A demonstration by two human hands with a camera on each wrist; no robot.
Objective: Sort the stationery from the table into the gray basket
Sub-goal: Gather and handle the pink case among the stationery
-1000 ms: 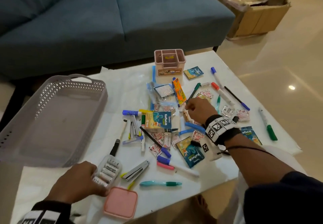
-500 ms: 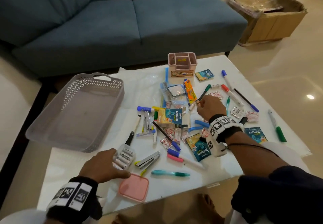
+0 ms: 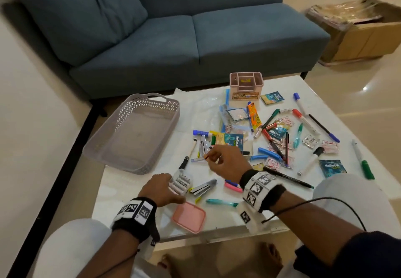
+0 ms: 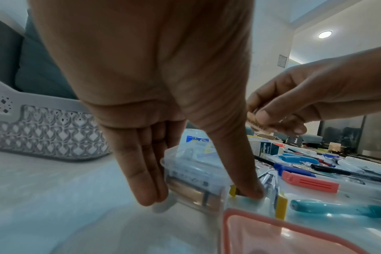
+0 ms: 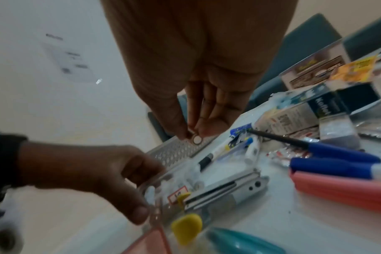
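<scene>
I find the gray basket (image 3: 132, 134) empty at the worktop's left. Left hand (image 3: 159, 187) clasps the clear case (image 3: 181, 182). Right hand (image 3: 225, 162) pinches 1 small thin item aloft; next, carry it left into the basket.

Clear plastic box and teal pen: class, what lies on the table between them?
A silver stapler lies between the clear plastic box and the teal pen, seen in the head view.
</scene>
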